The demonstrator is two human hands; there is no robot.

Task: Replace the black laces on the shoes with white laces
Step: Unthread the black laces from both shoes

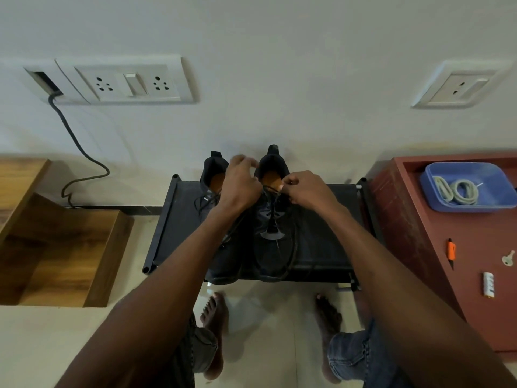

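Note:
Two black shoes stand side by side on a low black rack (321, 247), heels toward the wall. The right shoe (272, 219) has black laces (272, 212) through its eyelets. My left hand (240, 183) and my right hand (303, 189) are over its top eyelets, each with fingers curled and pinching the black lace near the tongue. The left shoe (212, 177) is partly hidden under my left forearm, its black lace hanging loose. White laces (456, 190) lie coiled in a blue tray (492, 177) on the red cabinet at the right.
The red cabinet (419, 247) also bears an orange-handled cutter (451, 252), a key (507, 259) and a small white pack (488, 284). A wooden stepped shelf (61, 247) stands at the left. A black cable (78, 147) hangs from wall sockets. My bare feet rest on the tiled floor.

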